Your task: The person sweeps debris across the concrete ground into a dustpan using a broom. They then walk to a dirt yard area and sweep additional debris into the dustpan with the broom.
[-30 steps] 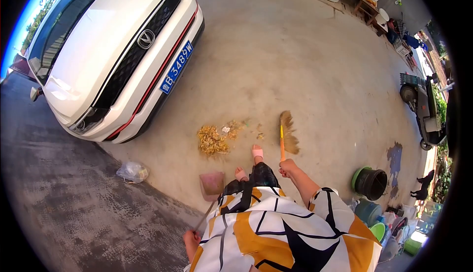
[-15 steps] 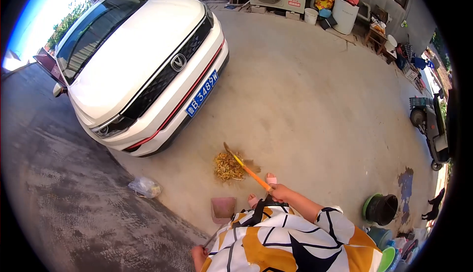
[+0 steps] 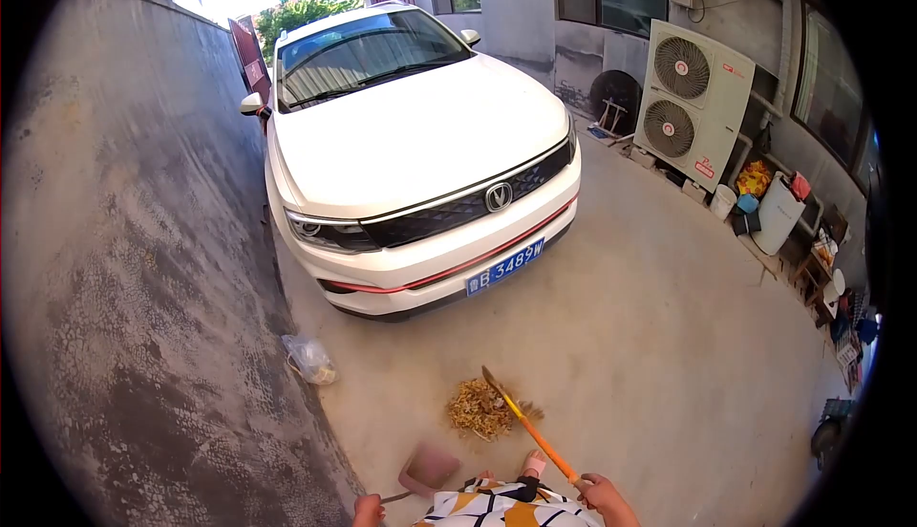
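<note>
My right hand (image 3: 602, 496) is closed around the orange handle of a broom (image 3: 552, 452). The broom slants forward and left, its brownish far end over a pile of dry yellow-brown leaves or debris (image 3: 478, 409) on the concrete. At the lower edge, my left hand (image 3: 367, 509) grips the thin handle of a pinkish dustpan (image 3: 430, 470). The dustpan is a little blurred and sits between my left hand and the pile, apart from the pile. Part of my foot in a pink slipper (image 3: 534, 465) shows near the broom handle.
A white car (image 3: 420, 164) stands ahead, its front toward me. A clear plastic bag (image 3: 309, 360) lies by the grey wall (image 3: 143, 288) on the left. An outdoor air-conditioner unit (image 3: 694, 102), a white bin (image 3: 778, 212) and assorted household items line the right wall.
My view has tilted up and turned, so the car and pile sit differently in it. The dustpan now looks tilted, with its handle showing. Both hands keep their grips.
</note>
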Action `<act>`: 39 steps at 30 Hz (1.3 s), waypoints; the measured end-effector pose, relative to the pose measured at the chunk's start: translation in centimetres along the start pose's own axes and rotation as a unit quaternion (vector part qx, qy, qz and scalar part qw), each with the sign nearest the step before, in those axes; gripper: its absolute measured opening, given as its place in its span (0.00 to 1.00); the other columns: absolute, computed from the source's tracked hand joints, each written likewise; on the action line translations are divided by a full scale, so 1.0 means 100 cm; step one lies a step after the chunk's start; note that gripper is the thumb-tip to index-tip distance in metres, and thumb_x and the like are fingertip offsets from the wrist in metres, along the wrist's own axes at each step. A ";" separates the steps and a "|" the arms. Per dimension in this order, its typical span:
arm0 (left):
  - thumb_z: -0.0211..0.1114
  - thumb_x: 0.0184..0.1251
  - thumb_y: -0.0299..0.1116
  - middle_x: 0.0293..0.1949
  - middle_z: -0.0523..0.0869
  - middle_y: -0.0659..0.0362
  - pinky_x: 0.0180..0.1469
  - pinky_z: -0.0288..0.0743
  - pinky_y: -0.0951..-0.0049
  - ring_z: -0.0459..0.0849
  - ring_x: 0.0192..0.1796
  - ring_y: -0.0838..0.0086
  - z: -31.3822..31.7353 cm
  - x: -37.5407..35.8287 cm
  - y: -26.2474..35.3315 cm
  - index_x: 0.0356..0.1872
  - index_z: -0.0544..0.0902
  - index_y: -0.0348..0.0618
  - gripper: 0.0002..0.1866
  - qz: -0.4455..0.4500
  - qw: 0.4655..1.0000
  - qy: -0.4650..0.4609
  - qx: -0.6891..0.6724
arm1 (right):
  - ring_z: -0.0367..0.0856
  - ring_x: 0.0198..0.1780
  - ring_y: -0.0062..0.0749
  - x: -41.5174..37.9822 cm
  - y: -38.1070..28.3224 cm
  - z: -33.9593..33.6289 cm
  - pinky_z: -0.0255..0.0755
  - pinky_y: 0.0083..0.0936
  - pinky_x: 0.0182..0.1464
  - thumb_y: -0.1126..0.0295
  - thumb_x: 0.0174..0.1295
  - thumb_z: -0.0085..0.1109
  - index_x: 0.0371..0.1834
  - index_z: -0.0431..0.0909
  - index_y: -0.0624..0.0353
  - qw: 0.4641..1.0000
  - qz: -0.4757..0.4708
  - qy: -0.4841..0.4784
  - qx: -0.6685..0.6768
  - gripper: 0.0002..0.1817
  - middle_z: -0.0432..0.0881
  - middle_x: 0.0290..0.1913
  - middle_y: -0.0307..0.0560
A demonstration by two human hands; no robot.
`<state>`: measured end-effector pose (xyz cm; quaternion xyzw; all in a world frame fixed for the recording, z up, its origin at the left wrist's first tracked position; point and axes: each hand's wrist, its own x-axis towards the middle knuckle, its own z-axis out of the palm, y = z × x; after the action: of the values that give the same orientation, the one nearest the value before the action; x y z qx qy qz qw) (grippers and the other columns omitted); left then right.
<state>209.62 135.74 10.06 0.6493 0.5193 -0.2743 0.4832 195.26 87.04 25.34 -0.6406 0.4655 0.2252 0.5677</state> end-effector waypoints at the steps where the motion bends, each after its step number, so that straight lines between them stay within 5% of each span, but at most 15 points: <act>1: 0.49 0.48 0.24 0.14 0.69 0.53 0.13 0.63 0.66 0.68 0.12 0.68 0.007 -0.005 -0.006 0.28 0.69 0.34 0.06 0.007 1.000 -0.002 -0.016 | 0.66 0.14 0.21 0.001 0.004 -0.006 0.57 0.17 0.13 0.67 0.51 0.53 0.53 0.62 0.66 0.999 0.038 0.031 0.015 0.25 0.73 0.18 0.45; 5: 0.48 0.46 0.24 0.15 0.71 0.53 0.14 0.65 0.66 0.70 0.13 0.70 0.005 -0.028 0.006 0.32 0.70 0.33 0.10 0.008 0.999 0.026 0.031 | 0.66 0.14 0.22 0.006 -0.006 -0.008 0.56 0.18 0.12 0.71 0.51 0.52 0.56 0.57 0.67 0.997 0.035 -0.012 0.060 0.29 0.72 0.18 0.47; 7: 0.48 0.46 0.24 0.15 0.71 0.54 0.13 0.65 0.69 0.70 0.13 0.71 -0.001 -0.005 -0.001 0.32 0.70 0.32 0.10 0.015 0.999 0.034 0.018 | 0.66 0.13 0.22 0.014 -0.014 -0.020 0.55 0.18 0.12 0.74 0.50 0.49 0.57 0.54 0.67 0.994 0.020 0.049 0.100 0.29 0.71 0.18 0.47; 9: 0.50 0.47 0.26 0.15 0.71 0.54 0.13 0.65 0.70 0.70 0.12 0.72 0.000 -0.018 0.001 0.30 0.71 0.32 0.09 0.012 0.999 0.027 0.013 | 0.64 0.12 0.20 0.030 0.010 -0.036 0.53 0.17 0.10 0.68 0.49 0.57 0.58 0.52 0.68 0.987 0.026 0.062 0.145 0.34 0.69 0.16 0.45; 11: 0.50 0.47 0.27 0.16 0.72 0.54 0.13 0.65 0.70 0.71 0.13 0.72 0.004 -0.027 0.009 0.29 0.71 0.33 0.09 0.010 0.999 0.035 0.018 | 0.63 0.12 0.21 0.034 0.017 -0.044 0.52 0.17 0.10 0.72 0.50 0.53 0.53 0.57 0.69 0.977 0.056 0.114 0.171 0.27 0.69 0.17 0.45; 17: 0.52 0.49 0.32 0.16 0.74 0.53 0.13 0.66 0.71 0.73 0.14 0.70 0.002 -0.021 0.007 0.26 0.72 0.33 0.10 0.031 0.998 0.044 0.033 | 0.64 0.11 0.25 0.088 0.016 -0.034 0.53 0.19 0.11 0.74 0.52 0.49 0.34 0.66 0.66 0.989 0.091 0.073 0.089 0.08 0.67 0.15 0.44; 22: 0.51 0.49 0.33 0.15 0.75 0.53 0.14 0.67 0.71 0.74 0.14 0.69 0.000 -0.035 0.017 0.25 0.73 0.33 0.11 0.037 0.997 0.045 0.045 | 0.65 0.12 0.28 0.137 0.005 0.025 0.52 0.20 0.11 0.76 0.50 0.49 0.32 0.66 0.67 0.986 0.127 0.061 0.094 0.07 0.67 0.15 0.45; 30: 0.51 0.49 0.33 0.15 0.77 0.52 0.16 0.69 0.70 0.77 0.16 0.69 0.000 -0.014 0.007 0.23 0.75 0.33 0.11 0.033 0.996 0.040 0.074 | 0.66 0.14 0.31 0.108 -0.007 0.035 0.54 0.22 0.12 0.75 0.48 0.50 0.28 0.68 0.67 0.988 0.121 0.000 0.099 0.06 0.67 0.15 0.46; 39: 0.51 0.49 0.34 0.16 0.78 0.52 0.17 0.71 0.71 0.77 0.17 0.69 0.001 -0.055 0.034 0.24 0.75 0.33 0.13 0.021 0.989 0.065 0.128 | 0.62 0.13 0.20 0.039 -0.034 -0.030 0.53 0.17 0.13 0.74 0.49 0.49 0.34 0.70 0.62 0.966 0.056 -0.004 0.251 0.08 0.64 0.13 0.39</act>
<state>211.16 133.38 15.88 0.7331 0.4965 -0.2849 0.3673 199.28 82.61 24.69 -0.4497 0.5401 0.1357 0.6983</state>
